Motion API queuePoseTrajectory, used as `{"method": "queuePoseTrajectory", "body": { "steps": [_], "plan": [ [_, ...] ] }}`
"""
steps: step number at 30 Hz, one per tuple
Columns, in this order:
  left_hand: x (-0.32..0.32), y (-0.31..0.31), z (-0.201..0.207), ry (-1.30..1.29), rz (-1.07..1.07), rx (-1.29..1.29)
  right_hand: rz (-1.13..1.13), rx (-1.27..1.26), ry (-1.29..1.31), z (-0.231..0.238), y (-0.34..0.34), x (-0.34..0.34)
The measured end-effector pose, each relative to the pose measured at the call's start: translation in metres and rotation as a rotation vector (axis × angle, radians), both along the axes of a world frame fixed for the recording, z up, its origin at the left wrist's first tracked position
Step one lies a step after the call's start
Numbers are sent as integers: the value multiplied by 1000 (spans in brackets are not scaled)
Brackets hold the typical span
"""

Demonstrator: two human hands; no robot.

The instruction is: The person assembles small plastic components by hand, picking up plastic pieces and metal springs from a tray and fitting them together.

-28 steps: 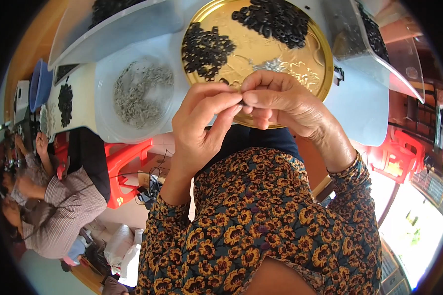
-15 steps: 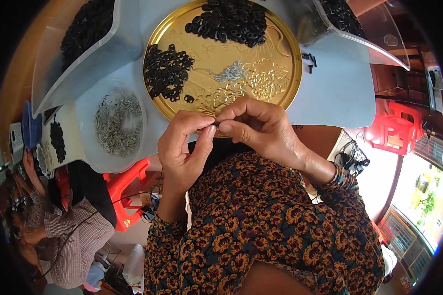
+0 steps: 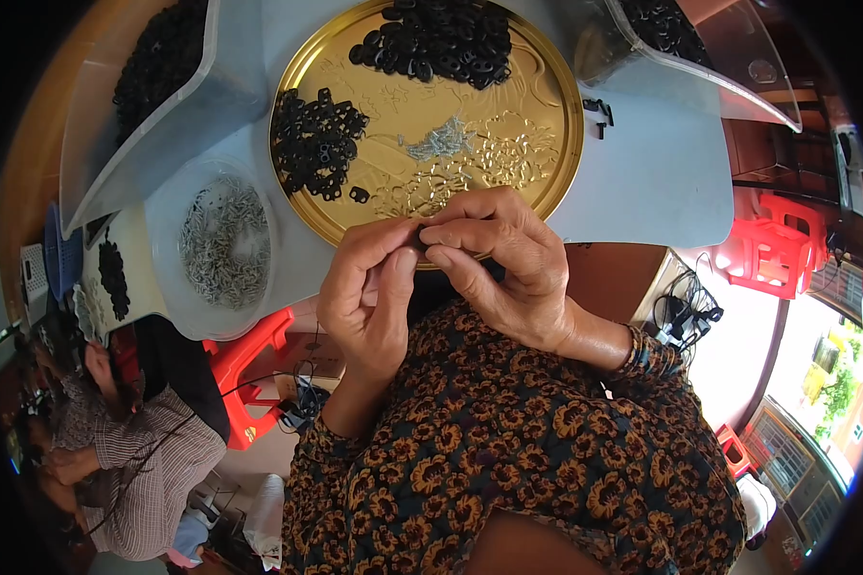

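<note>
My left hand (image 3: pixel 366 302) and my right hand (image 3: pixel 513 273) meet in front of me, just over the near rim of a round golden tray (image 3: pixel 579 134). Thumbs and forefingers of both pinch a small dark piece (image 3: pixel 420 239); the fingertips mostly cover it. On the tray lie a heap of black oval pieces (image 3: pixel 436 46) at the far side and a pile of smaller black pieces (image 3: pixel 316 144) at the left. A little cluster of silver pins (image 3: pixel 439 140) sits near the middle. One lone black piece (image 3: pixel 359 195) rests beside the left pile.
Left of the tray stands a clear bowl (image 3: pixel 211 331) of small metal parts. Clear bins (image 3: pixel 187 120) with black pieces flank the tray. A few black bits (image 3: pixel 599 117) lie on the pale table (image 3: pixel 652 182). Red stools (image 3: pixel 772 244) and a seated person (image 3: pixel 168 441) are nearby.
My right hand has turned slightly, its fingers now bent further over the dark piece. The view has shifted a little, and the other person's raised hand has come down.
</note>
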State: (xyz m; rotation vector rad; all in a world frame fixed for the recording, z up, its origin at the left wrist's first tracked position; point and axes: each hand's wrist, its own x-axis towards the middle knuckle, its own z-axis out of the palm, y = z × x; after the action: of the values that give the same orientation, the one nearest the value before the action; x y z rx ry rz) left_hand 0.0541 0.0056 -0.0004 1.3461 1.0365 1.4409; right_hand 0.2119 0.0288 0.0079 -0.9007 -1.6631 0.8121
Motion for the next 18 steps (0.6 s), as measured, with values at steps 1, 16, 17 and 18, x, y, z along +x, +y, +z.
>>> {"method": "queuePoseTrajectory", "body": {
  "steps": [1, 16, 17, 18],
  "plan": [
    [1, -1, 1, 19, 3, 9, 0, -1, 0, 0, -1, 0],
    [-9, 9, 1, -293, -1, -131, -35, -95, -594, 11, 46, 87],
    [-11, 9, 1, -282, 4, -143, -33, -95, -595, 9, 49, 91],
    [-11, 9, 1, -284, 15, -165, 14, -95, -659, 7, 52, 95]
  ]
}}
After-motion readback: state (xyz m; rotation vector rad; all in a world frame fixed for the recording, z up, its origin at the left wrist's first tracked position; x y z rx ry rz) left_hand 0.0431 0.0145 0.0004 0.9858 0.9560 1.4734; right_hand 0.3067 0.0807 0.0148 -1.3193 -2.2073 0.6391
